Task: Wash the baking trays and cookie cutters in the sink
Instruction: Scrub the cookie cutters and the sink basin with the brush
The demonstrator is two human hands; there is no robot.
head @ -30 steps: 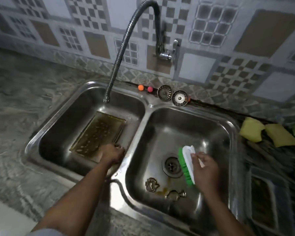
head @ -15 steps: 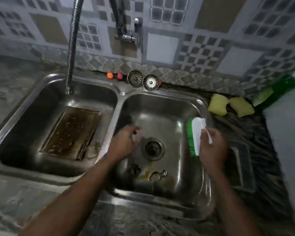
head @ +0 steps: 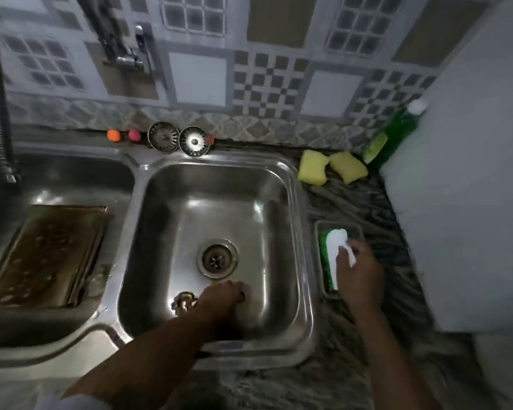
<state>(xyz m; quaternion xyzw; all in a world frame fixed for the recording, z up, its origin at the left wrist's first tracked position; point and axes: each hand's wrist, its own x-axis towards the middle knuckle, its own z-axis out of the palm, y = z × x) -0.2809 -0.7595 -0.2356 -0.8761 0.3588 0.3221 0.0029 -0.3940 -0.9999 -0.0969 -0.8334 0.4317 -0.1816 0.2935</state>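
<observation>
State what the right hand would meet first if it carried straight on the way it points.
Probably the small tray's far rim, just past the brush it holds; height is unclear.

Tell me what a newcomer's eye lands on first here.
The grimy brown baking tray lying in the left basin stands out most. The right hand grips a white-and-green scrub brush over a small tray on the counter to the right, while the left hand reaches to the floor of the right basin beside a metal cookie cutter. A green soap bottle and yellow sponges sit at the back right.
</observation>
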